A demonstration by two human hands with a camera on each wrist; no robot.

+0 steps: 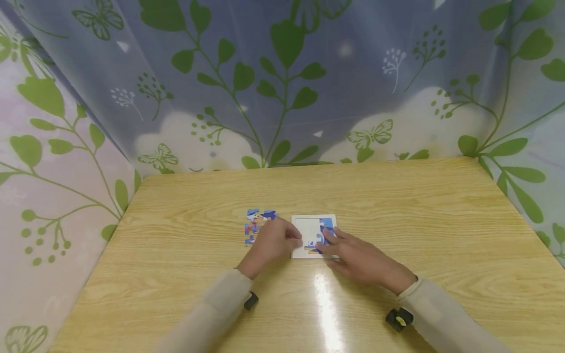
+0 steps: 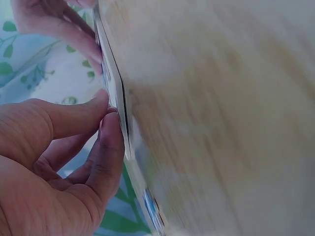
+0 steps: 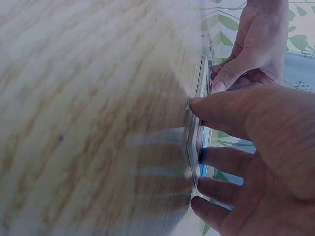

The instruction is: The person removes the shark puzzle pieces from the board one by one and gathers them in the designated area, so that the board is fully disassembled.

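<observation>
A white square puzzle tray (image 1: 307,226) lies on the table, with blue jigsaw pieces (image 1: 326,224) fitted along its right side and lower edge. My left hand (image 1: 272,241) is at the tray's left side, thumb and forefinger pinched together. Between those fingertips, a sliver of a puzzle piece (image 2: 112,109) shows in the left wrist view, mostly hidden. My right hand (image 1: 363,256) rests on the tray's right part with its fingers spread. In the right wrist view its thumb (image 3: 216,105) touches the tray's near edge.
Loose jigsaw pieces (image 1: 250,228) lie in a group left of the tray, partly covered by my left hand. The wooden table (image 1: 190,206) backs onto a leaf-patterned curtain (image 1: 309,122). Dark bands sit at both wrists.
</observation>
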